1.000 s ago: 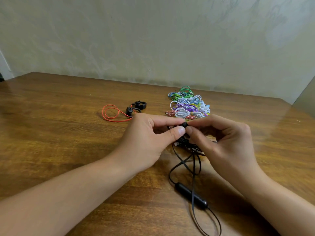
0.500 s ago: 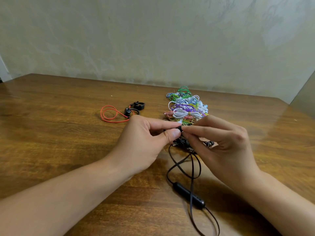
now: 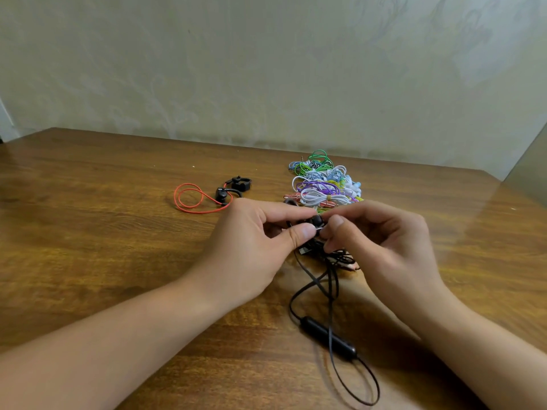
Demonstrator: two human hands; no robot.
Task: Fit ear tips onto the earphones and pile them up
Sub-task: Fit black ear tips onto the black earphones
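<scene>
- The left hand (image 3: 254,244) and the right hand (image 3: 381,241) meet fingertip to fingertip above the middle of the wooden worktop (image 3: 103,247).
- Between them sits a small black earbud (image 3: 317,221); the left thumb and forefinger pinch it from one side, the other fingers curled under.
- The right thumb and forefinger close on the same earbud from the opposite side, the rest of that hand loosely curled. Whether an ear tip is already seated on it cannot be told.
- The earbud's black cable (image 3: 331,279) drops from the hands to the worktop, passes through a black inline control pod (image 3: 327,337) lying near the right forearm, and loops on toward the near edge.
- Under the right fingers lies a tangle of dark cable and a small connector.
- Just beyond the hands is a pile of coiled earphones (image 3: 322,184) in white, purple, green and blue.
- To the left of that pile, apart from it, lie black ear-hook earphones with a red cable (image 3: 189,199).
</scene>
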